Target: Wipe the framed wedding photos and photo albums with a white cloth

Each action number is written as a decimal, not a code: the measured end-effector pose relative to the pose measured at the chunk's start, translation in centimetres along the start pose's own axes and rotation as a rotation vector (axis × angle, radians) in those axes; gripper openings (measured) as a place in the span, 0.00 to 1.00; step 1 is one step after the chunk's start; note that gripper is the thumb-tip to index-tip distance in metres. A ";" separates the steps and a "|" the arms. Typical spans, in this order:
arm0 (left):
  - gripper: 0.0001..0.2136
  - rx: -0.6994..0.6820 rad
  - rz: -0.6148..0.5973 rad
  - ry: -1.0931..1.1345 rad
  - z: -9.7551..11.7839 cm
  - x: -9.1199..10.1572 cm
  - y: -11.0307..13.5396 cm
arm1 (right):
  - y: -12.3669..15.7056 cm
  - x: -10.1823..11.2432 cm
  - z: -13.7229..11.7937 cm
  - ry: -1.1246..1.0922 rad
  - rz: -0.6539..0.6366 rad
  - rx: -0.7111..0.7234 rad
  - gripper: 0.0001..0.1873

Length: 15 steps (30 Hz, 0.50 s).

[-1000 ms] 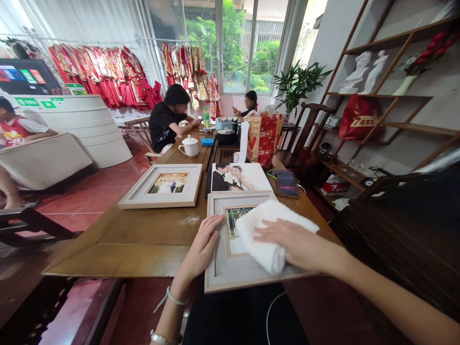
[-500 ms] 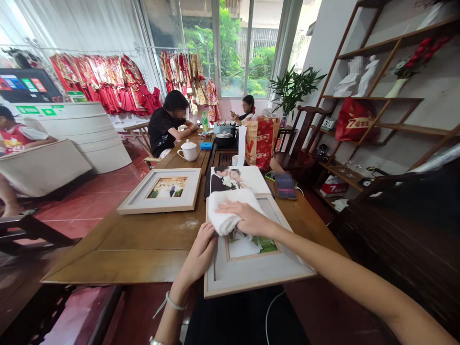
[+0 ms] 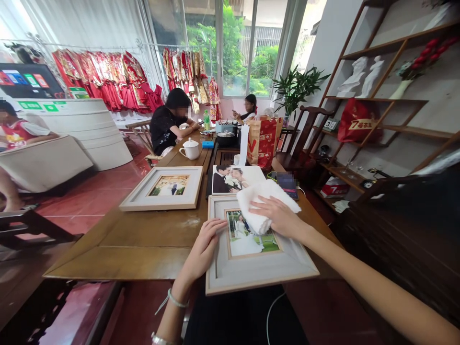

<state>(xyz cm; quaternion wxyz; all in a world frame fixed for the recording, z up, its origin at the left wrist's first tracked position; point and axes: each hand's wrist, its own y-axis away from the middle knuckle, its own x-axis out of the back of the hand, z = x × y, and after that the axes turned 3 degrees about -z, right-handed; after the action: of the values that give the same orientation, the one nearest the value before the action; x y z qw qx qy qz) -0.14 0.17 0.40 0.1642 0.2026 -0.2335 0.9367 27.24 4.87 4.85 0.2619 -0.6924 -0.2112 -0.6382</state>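
A picture frame (image 3: 251, 276) with a pale mat and light wood edge lies at the table's near edge, slightly overhanging it. Inside shows a wedding photo (image 3: 247, 242), partly covered. My right hand (image 3: 276, 215) presses a folded white cloth (image 3: 268, 194) onto the frame's upper right part, fingers spread across the cloth. On the frame's left side rests my left hand (image 3: 206, 244), its fingers stretched over the edge onto the mat. Behind the frame sits an unframed wedding print (image 3: 224, 184), its right part under the cloth.
Another framed photo (image 3: 134, 202) lies left on the wooden table (image 3: 143, 261). A white lidded mug (image 3: 190, 149), a red and tan paper bag (image 3: 265, 143) and a phone (image 3: 287, 184) stand or lie farther back. Two people sit at the far end.
My right hand has slid the white cloth rightward across the frame, uncovering its upper left part and more of the photo. My left hand's fingers reach a little farther onto the mat.
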 end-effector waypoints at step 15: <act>0.15 0.053 0.086 0.035 -0.1 -0.6 0.0 | 4.3 -0.3 -9.4 -0.259 -0.126 0.496 0.40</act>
<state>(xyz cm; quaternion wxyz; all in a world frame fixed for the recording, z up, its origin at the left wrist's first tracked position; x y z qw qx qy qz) 0.35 0.10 0.01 0.1225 0.1802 -0.2142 0.9522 22.58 -4.37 4.59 0.3537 -0.6686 -0.4351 -0.4883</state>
